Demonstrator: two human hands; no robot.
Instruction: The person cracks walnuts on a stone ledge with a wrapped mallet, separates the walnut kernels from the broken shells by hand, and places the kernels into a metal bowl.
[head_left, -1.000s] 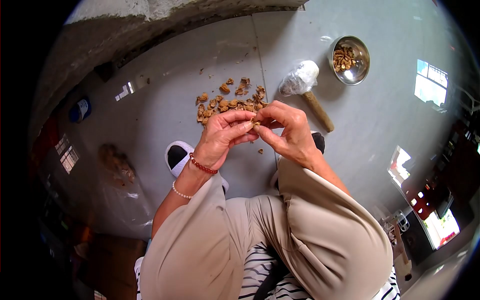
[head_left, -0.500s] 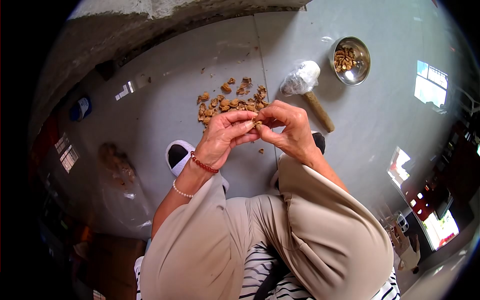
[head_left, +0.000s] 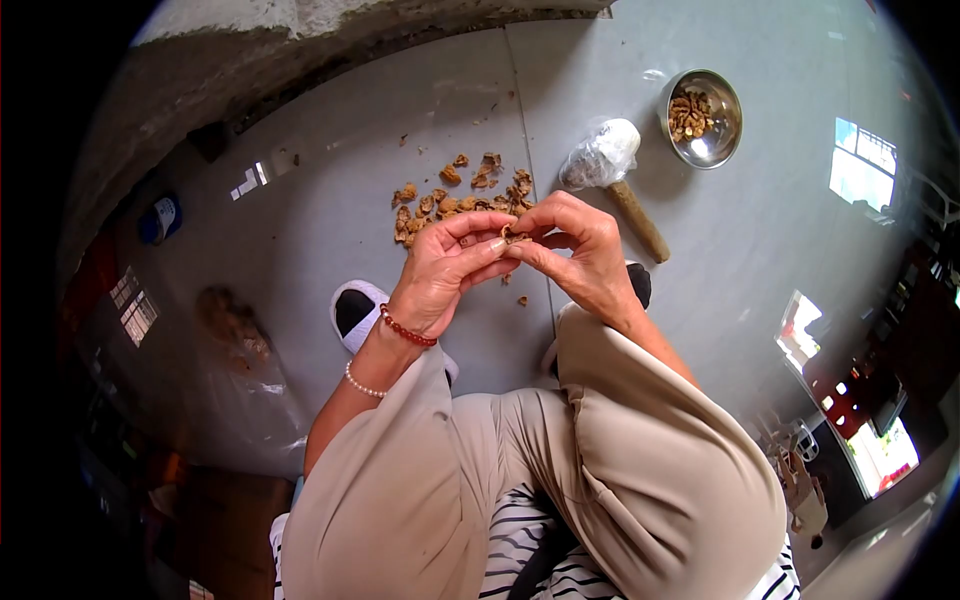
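Note:
Between my fingertips is a piece of walnut (head_left: 512, 236), small and partly covered by them. My left hand (head_left: 447, 258) pinches it from the left, with a red bead bracelet and a pearl one on the wrist. From the right, my right hand (head_left: 578, 247) grips the same piece with thumb and fingers. Just beyond my hands, broken walnut shells (head_left: 450, 203) lie scattered on the grey floor. A steel bowl (head_left: 729, 141) holding walnut kernels (head_left: 690, 115) stands farther off at the upper right.
A hammer (head_left: 637, 222) with a plastic-wrapped head lies right of the shells. At left, a clear plastic bag (head_left: 255, 400) with brown contents rests on the floor. A rough ledge (head_left: 250, 60) runs along the top left. My slippered feet (head_left: 358, 312) are below my hands.
Both hands stay nearly in place while the fingers shift on the walnut piece. My right thumb has moved up and straightened. A small bit now shows just below the fingers.

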